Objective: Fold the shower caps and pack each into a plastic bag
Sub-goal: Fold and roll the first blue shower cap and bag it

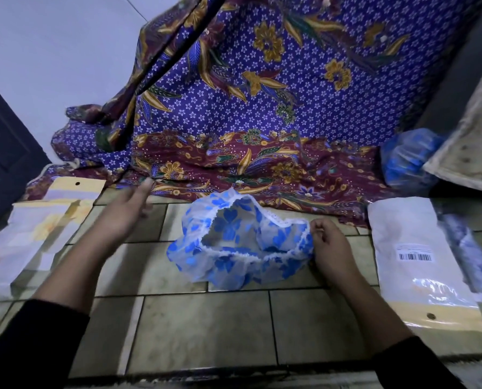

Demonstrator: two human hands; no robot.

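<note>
Shower cap [242, 242]: thin translucent plastic printed with blue flowers, white ruffled elastic rim; laid opening-up, crumpled, on the tiled floor [206, 327] between both hands.
Right hand [328, 247]: fingers curled, the cap's right rim pinched at the fingertips.
Left hand [124, 211]: released, fingers extended, held clear of the cap to its left.
Plastic bags, right [419, 265]: flat glossy stack, barcode label, yellow header with a punched hole.
Plastic bags, left [35, 234]: similar flat stack, yellow header.
Batik cloth [262, 108]: purple and maroon floral, draped behind the cap.
Sleeves [37, 341]: dark fabric.
</note>
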